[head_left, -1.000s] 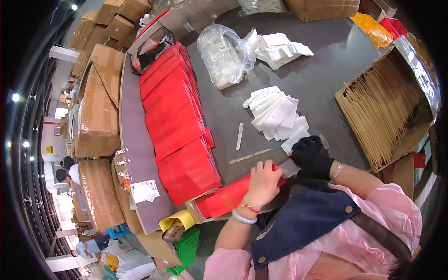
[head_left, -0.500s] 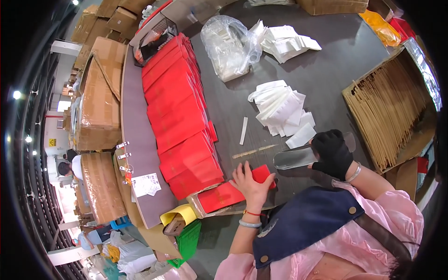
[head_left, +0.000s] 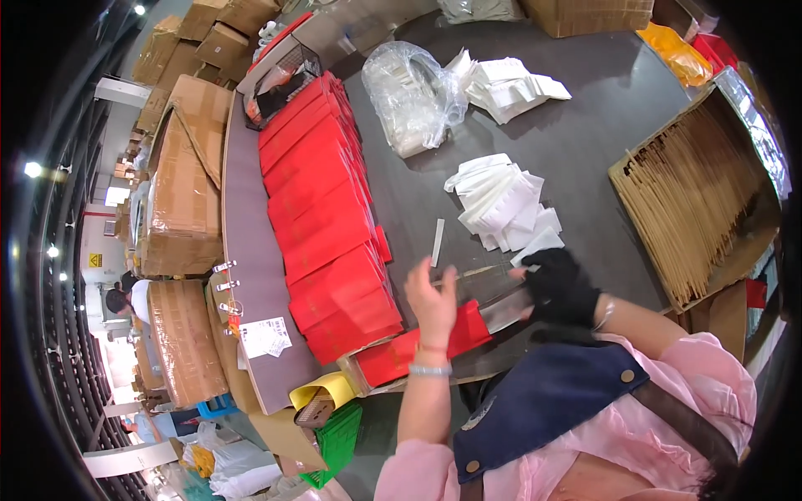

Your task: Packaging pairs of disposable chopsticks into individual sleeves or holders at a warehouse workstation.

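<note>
My left hand (head_left: 432,305), bare and with fingers apart, is raised over a red paper sleeve (head_left: 393,357) that lies along the near table edge; it holds nothing. My right hand (head_left: 561,290), in a black fingerless glove and blurred, grips a long, clear, flat piece (head_left: 506,311). That piece meets the right end of the red sleeve; whether its tip is inside, I cannot tell. Beyond the right hand lies a fanned pile of white paper packets (head_left: 499,200). Left of the sleeve, overlapping red envelopes (head_left: 322,209) run in a long row.
A carton of upright brown sticks or card edges (head_left: 689,196) stands at the right. Farther back are a clear plastic bag (head_left: 409,96) and more white packets (head_left: 514,88). A thin white strip (head_left: 438,242) lies mid-table. Yellow (head_left: 326,391) and green (head_left: 338,442) holders sit at the near left edge.
My left hand has lifted off the red sleeve and shifted left. My right hand has moved left and nearer, bringing the clear piece to the sleeve's right end.
</note>
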A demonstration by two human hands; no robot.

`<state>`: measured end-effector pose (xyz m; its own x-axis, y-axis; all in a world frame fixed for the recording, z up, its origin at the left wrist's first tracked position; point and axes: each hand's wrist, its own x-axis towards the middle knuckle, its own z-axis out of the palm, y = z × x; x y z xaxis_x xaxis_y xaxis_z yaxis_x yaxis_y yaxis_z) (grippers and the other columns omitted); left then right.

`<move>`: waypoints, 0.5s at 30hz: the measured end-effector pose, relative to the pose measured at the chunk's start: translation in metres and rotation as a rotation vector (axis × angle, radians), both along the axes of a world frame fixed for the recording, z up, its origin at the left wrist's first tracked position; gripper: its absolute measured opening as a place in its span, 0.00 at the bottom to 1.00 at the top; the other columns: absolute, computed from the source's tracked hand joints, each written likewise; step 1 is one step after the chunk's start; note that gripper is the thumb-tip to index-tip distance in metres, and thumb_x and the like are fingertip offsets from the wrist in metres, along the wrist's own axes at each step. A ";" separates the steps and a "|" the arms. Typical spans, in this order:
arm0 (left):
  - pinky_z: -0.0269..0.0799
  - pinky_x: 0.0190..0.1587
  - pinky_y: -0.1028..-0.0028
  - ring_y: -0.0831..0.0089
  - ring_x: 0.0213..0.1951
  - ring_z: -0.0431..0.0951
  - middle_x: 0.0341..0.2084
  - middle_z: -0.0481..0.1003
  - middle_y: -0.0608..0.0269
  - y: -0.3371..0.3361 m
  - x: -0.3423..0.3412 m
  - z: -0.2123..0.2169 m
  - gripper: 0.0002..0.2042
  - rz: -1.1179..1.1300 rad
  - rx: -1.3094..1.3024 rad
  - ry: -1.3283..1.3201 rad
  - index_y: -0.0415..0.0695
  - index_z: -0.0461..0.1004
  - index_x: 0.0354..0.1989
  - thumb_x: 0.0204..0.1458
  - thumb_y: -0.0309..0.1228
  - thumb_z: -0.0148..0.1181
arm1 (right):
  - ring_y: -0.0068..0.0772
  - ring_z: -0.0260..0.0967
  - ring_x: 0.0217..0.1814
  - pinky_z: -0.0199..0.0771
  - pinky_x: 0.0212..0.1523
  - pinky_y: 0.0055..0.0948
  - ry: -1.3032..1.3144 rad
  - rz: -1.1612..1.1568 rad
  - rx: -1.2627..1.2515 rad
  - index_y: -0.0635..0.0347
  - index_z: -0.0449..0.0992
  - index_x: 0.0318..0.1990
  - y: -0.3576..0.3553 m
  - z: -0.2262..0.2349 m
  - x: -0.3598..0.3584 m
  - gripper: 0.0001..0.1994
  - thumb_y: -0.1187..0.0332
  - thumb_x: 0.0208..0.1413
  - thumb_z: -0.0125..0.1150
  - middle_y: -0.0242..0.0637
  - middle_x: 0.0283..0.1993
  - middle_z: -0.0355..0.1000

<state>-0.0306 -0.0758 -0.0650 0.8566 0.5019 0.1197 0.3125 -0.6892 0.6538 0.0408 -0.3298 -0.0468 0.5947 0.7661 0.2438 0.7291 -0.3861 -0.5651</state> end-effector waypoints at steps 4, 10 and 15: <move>0.68 0.38 0.57 0.51 0.37 0.73 0.31 0.72 0.54 0.054 0.023 -0.026 0.07 -0.014 0.257 0.078 0.44 0.73 0.34 0.49 0.32 0.63 | 0.46 0.71 0.47 0.70 0.50 0.35 0.077 -0.524 0.055 0.58 0.76 0.43 -0.086 0.018 0.029 0.18 0.69 0.43 0.72 0.42 0.43 0.73; 0.67 0.36 0.58 0.51 0.33 0.72 0.27 0.70 0.52 0.010 0.024 -0.014 0.03 -0.195 0.243 -0.051 0.40 0.71 0.30 0.54 0.26 0.56 | 0.44 0.71 0.49 0.70 0.51 0.35 -0.122 -1.041 -0.209 0.65 0.72 0.48 -0.309 -0.030 0.046 0.16 0.69 0.53 0.62 0.45 0.45 0.73; 0.68 0.40 0.59 0.52 0.36 0.73 0.31 0.72 0.52 -0.076 0.030 -0.006 0.05 -0.452 -0.010 0.008 0.41 0.72 0.32 0.52 0.29 0.60 | 0.52 0.69 0.53 0.67 0.55 0.41 0.074 -1.057 -0.402 0.65 0.74 0.48 -0.310 -0.024 0.050 0.16 0.63 0.57 0.55 0.49 0.45 0.73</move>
